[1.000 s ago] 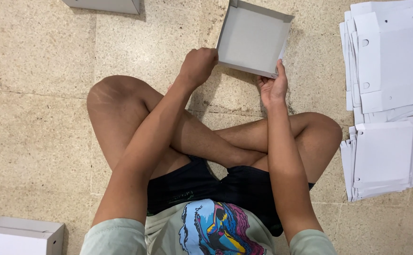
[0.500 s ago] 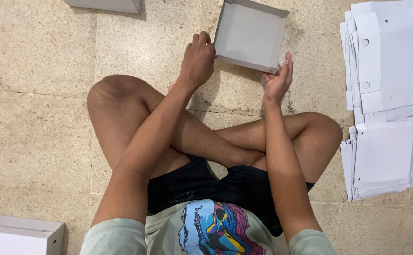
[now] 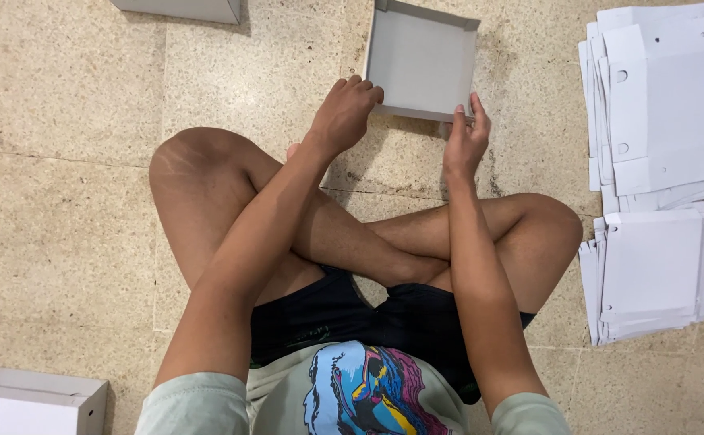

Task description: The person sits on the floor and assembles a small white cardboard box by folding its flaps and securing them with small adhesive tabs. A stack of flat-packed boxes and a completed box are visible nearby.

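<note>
Here, an open, shallow grey cardboard box tray with thin upright walls lay on the floor in front of the seated person's crossed legs. The left hand rested with curled fingers against the tray's near left corner. The right hand touched the near right corner, fingers extended along the wall; neither hand was clamped around it, and the two were set apart by the tray's width. Surface: polished speckled beige stone floor with visible tile joints. To the right lay two stacks of flat white die-cut cardboard blanks, the upper with punched holes. A closed white box sat at lower left; another grey box edge at top left.
</note>
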